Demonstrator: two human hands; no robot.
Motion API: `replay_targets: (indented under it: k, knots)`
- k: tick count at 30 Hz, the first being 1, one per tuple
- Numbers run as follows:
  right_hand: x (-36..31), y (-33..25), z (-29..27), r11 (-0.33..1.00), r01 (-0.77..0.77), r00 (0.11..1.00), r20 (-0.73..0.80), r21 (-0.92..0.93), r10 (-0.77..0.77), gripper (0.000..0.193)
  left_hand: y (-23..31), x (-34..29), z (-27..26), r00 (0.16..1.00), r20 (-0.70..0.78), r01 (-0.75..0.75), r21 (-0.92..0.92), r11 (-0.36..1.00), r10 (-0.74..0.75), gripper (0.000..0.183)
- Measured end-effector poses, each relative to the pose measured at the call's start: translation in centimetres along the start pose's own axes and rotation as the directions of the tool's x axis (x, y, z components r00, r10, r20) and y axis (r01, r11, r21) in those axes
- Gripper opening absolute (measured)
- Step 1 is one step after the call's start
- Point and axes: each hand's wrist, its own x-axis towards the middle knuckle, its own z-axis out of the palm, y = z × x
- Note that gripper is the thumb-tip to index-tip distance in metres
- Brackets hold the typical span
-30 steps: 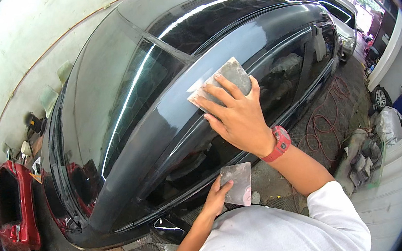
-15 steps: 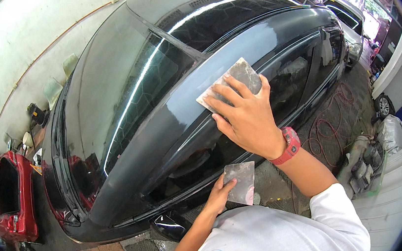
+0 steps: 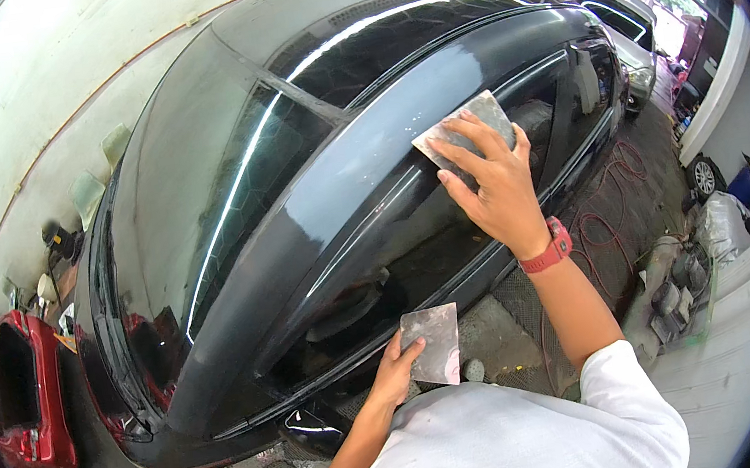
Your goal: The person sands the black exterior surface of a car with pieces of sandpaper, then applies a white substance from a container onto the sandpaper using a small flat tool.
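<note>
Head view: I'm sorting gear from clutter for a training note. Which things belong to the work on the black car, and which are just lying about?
In use:
right hand pressing a grey abrasive sheet on the black car's roof edge
left hand holding a second grey sheet

Lying about:
red hose on the floor
red car door
tyre
blue container

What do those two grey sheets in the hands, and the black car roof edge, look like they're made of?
Grey sheet under the right hand: thin, matt, flexes flat to the curve, probably abrasive paper. Grey sheet in the left hand: the same stuff, slightly shiny, perhaps wet. Black car roof edge: glossy painted metal, mirroring the lights.
</note>
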Motion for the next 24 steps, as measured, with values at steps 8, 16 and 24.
replay_targets:
  k: [8,16,24]
  knots:
    - [1.4,0.7,2.5,0.998,0.066,0.997,-0.028,0.023,-0.065,0.037,0.4,-0.1,0.7,1.0,0.028,0.011,0.02,1.0,-0.012,0.061]
    - [0.5,1.7,1.0,0.998,0.063,0.998,0.024,0.014,-0.063,0.034,0.9,-0.4,1.1,1.0,0.002,0.027,0.016,0.999,-0.028,0.061]
    - [2.3,0.7,1.6,0.999,0.046,0.998,-0.037,0.002,-0.046,0.032,1.3,-0.8,2.0,0.999,0.015,0.028,0.031,0.999,-0.028,0.056]
